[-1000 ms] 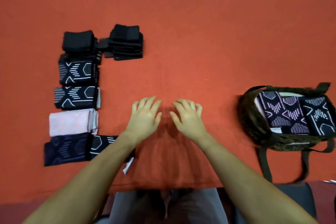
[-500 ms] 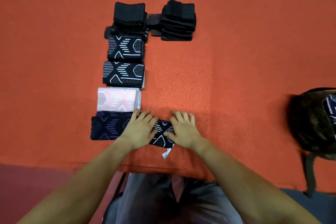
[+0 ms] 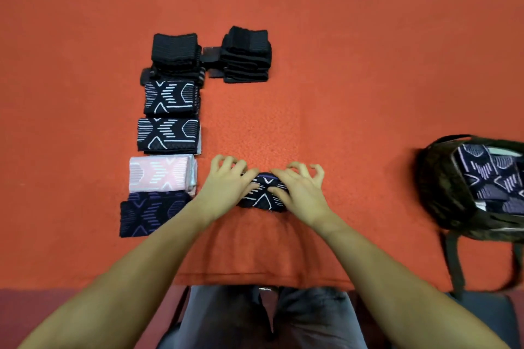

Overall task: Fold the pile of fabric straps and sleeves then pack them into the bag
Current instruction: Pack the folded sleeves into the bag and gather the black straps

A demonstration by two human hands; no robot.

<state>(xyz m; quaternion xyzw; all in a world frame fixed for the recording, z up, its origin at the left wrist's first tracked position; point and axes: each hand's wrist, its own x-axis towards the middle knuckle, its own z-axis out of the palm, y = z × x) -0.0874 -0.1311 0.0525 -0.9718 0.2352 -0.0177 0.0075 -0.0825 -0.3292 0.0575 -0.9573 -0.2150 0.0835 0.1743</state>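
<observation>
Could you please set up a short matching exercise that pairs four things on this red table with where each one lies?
Things:
1. pink sleeve
2. bag
3. plain black stacks
4. sleeve with white lines

Places:
A. at the right edge of the table
B. at the far end of the left-hand column
C. between the left hand and the right hand
D. in the left-hand column, just above the purple-patterned sleeve

Pairs: 1-D, 2-A, 3-B, 4-C
</observation>
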